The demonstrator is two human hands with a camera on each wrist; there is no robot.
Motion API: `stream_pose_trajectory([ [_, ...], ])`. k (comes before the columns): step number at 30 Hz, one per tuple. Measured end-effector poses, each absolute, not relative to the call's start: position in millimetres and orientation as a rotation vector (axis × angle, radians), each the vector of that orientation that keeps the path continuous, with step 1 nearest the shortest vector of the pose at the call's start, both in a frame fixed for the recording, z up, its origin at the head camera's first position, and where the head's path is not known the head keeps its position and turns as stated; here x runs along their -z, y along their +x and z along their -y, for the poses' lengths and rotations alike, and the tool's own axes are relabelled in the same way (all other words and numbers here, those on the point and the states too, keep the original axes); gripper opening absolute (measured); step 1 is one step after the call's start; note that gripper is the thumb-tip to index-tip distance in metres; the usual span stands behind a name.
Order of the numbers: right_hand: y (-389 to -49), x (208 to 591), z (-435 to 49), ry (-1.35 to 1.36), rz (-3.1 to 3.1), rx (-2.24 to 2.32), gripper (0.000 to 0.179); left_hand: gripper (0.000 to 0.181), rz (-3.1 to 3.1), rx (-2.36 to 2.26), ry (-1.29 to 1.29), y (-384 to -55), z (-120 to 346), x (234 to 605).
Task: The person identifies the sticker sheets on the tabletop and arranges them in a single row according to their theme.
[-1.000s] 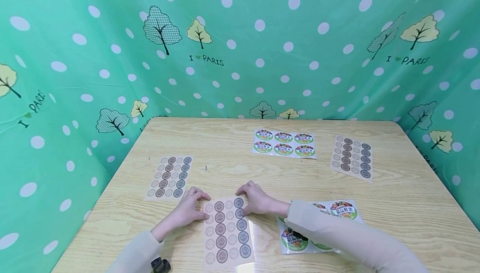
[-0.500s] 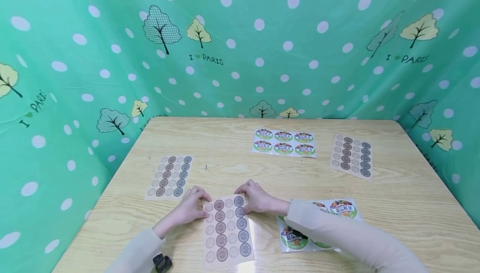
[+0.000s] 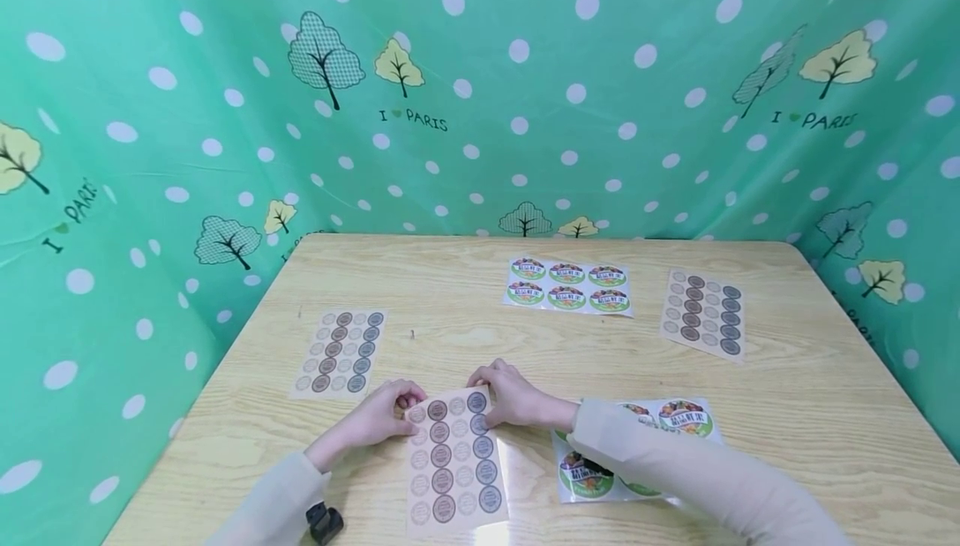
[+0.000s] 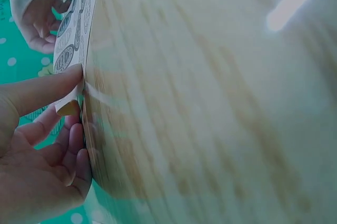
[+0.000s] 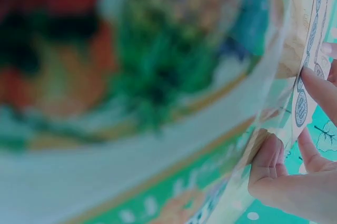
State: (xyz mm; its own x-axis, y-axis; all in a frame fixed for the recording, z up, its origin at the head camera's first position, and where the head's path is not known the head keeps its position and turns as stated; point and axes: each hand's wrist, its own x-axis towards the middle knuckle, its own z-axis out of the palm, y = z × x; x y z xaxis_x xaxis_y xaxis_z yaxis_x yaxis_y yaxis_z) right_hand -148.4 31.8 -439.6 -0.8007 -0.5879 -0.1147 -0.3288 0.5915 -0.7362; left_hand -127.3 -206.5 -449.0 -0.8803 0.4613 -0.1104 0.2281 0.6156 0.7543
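Note:
A beige sheet of round brown and grey stickers lies near the table's front edge in the head view. My left hand pinches its far left corner, and my right hand grips the far right corner. In the left wrist view, the thumb of my left hand presses the printed face, with the index finger behind the corner, which curls over. From the right wrist view, the thumb of my right hand lies on the sheet's face with a finger behind. The far edge looks slightly raised.
Beneath my right forearm lies a glossy sheet of fruit-label stickers. Another fruit-label sheet is at the back of the wooden table. Beige sticker sheets lie at left and right. A patterned green cloth surrounds the table.
The far edge of the beige sticker sheet has risen slightly. My left fingers have curled further behind its left corner, and my right hand has shifted slightly left.

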Motion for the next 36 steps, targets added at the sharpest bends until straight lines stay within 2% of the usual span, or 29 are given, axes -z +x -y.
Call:
stream_pose_trajectory([
  [13, -150, 435, -29, -0.717, -2.477, 1.109, 0.034, 0.029, -2.51, -1.219, 0.501, -128, 211, 450],
  [17, -150, 434, -28, -0.617, -2.385, 1.206, 0.029, 0.027, -2.441, -1.323, 0.449, -128, 212, 449],
  [25, -153, 433, -29, -0.474, -2.279, 1.368, 0.024, 0.035, -2.304, -1.504, 0.314, -128, 214, 441],
  [36, -158, 431, -23, -0.166, -2.058, 1.622, 0.026, 0.037, -2.194, -1.712, 0.076, -132, 218, 445],
])
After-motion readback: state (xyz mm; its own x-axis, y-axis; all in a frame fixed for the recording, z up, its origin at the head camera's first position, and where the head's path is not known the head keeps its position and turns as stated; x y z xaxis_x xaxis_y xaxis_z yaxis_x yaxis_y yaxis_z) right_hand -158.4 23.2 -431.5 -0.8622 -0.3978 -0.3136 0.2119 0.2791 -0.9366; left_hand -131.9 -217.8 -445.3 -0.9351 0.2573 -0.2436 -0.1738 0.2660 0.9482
